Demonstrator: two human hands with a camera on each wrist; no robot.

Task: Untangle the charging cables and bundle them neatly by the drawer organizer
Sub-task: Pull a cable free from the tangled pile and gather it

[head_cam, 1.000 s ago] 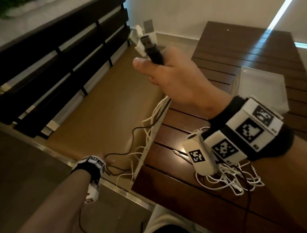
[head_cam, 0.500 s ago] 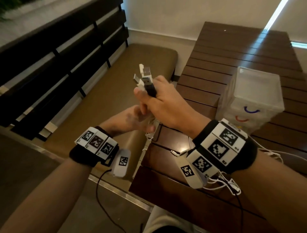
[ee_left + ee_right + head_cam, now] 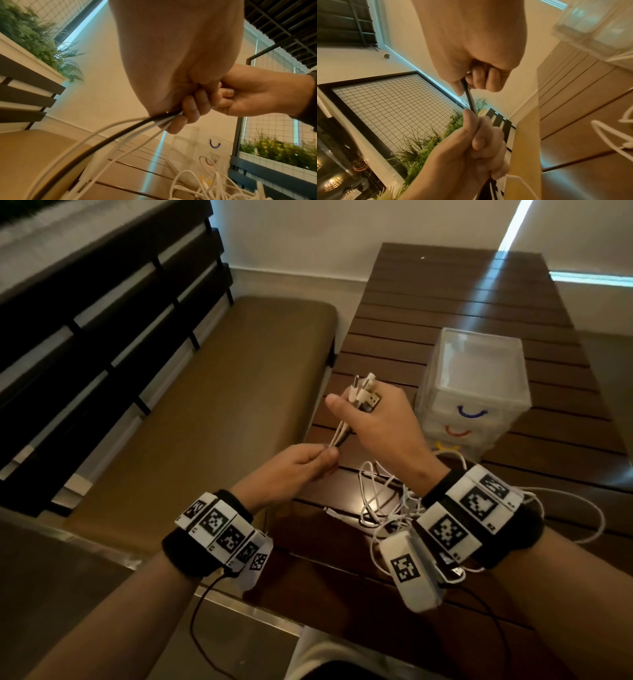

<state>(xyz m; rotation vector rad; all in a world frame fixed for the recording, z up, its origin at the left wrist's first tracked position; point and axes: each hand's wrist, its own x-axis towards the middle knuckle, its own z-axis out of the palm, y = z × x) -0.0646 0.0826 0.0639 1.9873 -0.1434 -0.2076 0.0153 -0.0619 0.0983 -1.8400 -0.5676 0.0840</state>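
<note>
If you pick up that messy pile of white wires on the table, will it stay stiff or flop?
Probably flop: the thin white charging cables lie in loose loops on the dark slatted wooden table. They look light, and tangled, so several would likely lift together.

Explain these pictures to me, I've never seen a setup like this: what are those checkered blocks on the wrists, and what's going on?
No machine here: a person wears tracking bands and small cameras on both wrists, plus a head camera. The big picture looks down from the head; the other two look along each hand. The right hand grips the plug ends of several white and black charging cables; the left hand pinches them lower down. More white cable lies tangled on the dark slatted wooden table beside a clear plastic drawer organizer.
</note>
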